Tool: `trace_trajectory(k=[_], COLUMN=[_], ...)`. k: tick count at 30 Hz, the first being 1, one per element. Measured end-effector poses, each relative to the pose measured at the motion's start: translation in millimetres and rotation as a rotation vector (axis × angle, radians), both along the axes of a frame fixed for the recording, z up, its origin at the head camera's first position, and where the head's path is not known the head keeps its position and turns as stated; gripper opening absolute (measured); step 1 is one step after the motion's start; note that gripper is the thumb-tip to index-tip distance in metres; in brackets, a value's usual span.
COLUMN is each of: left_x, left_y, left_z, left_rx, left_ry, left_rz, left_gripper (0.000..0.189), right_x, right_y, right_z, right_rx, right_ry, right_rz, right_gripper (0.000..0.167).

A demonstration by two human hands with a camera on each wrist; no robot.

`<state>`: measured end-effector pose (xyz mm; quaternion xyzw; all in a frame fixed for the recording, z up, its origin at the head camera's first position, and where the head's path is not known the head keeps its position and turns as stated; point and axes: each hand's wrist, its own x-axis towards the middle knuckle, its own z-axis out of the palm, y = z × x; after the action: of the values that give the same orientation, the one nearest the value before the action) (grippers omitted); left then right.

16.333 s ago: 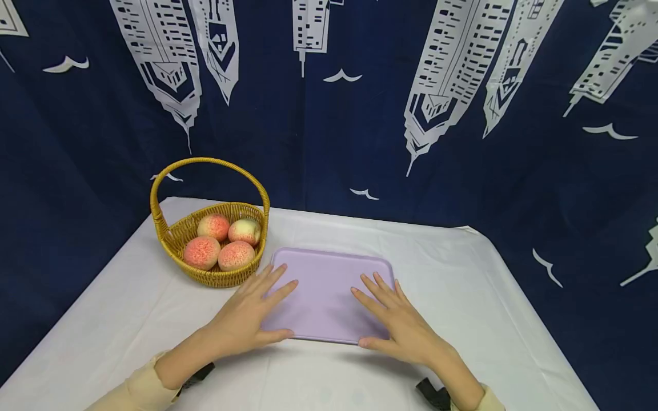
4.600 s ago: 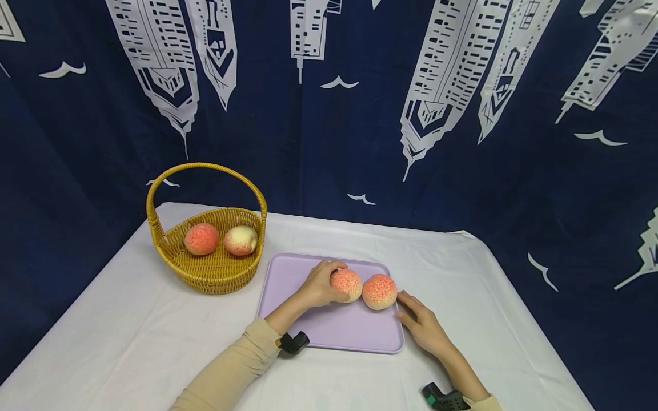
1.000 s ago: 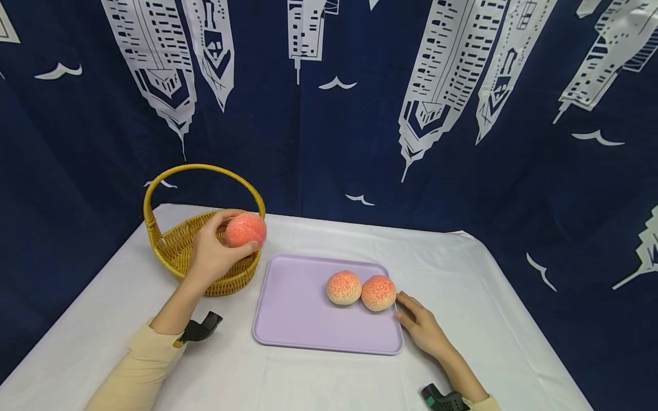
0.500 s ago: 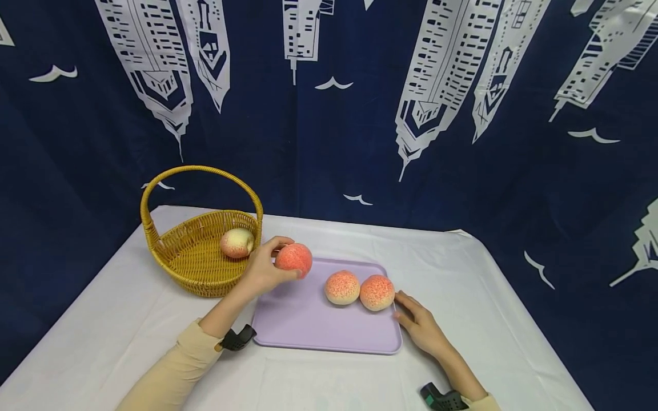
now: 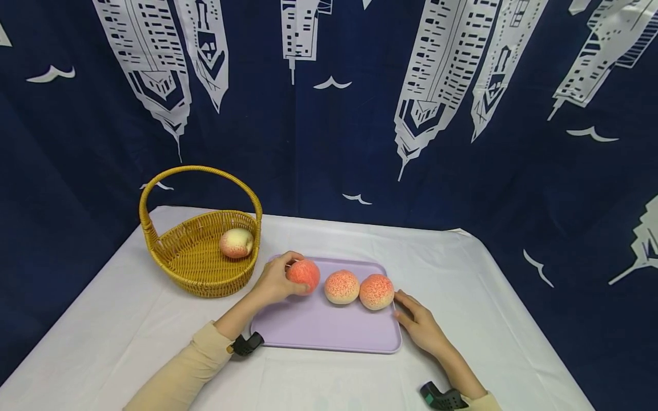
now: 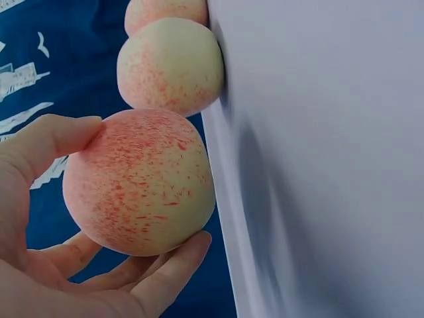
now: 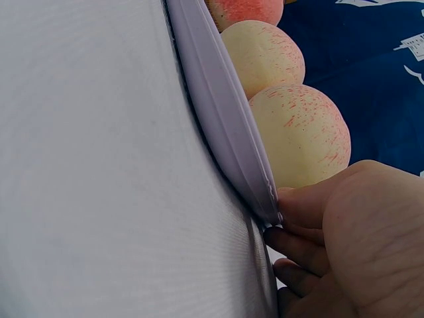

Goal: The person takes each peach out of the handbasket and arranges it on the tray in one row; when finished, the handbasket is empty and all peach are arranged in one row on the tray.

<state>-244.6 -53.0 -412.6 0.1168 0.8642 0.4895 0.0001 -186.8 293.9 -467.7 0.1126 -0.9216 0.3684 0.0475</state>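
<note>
Thumb and fingers of my left hand [image 5: 275, 282] grip a reddish peach [image 5: 303, 277] over the left part of the lilac tray [image 5: 329, 331]. In the left wrist view, that peach [image 6: 142, 182] is held between thumb and fingers, close to the tray surface. Two paler peaches sit side by side on the tray, a middle peach [image 5: 341, 287] and a right-hand peach [image 5: 377, 292]. Relaxed, my right hand [image 5: 424, 328] rests at the tray's right edge, thumb and fingertips apart along the rim, as the right wrist view shows of the rim [image 7: 228, 112].
A wicker basket [image 5: 205, 281] with a tall arched handle stands behind left of the tray, holding a pale peach [image 5: 236, 243]. White cloth [image 5: 462, 285] covers the table. A dark blue curtain [image 5: 329, 142] with white building prints hangs behind.
Two peaches have gone from the basket to the tray. Then my left hand took the reddish peach from the basket and carried it right and down over the tray. My right hand stays at the tray edge.
</note>
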Motion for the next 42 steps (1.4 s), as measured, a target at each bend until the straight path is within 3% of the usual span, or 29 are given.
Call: trace_trajectory(k=[14,32,37,42], left_x=[1.8,4.7,10.0,19.6], left_y=[7.0,9.5,8.1,0.1], left_z=[-17.2,-19.0,-12.2,11.5], left_rx=[0.001,-0.001,-0.080,-0.081], left_ry=[0.024,0.017,0.022,0.081], left_rz=[-0.051,-0.052,-0.042,-0.019], left_gripper=[0.056,0.068,0.077,0.075], right_x=[-0.1,-0.2,0.8,0.5], right_y=[-1,-2,-2,-3], right_z=[-0.7,-0.3,0.2,0.7], right_rx=[0.001,0.007,0.004,0.006], right_ry=[-0.011,-0.016,-0.017,-0.012], right_rz=[-0.005,-0.008,-0.008,-0.008], right_gripper=[0.047,0.048,0.048,0.047])
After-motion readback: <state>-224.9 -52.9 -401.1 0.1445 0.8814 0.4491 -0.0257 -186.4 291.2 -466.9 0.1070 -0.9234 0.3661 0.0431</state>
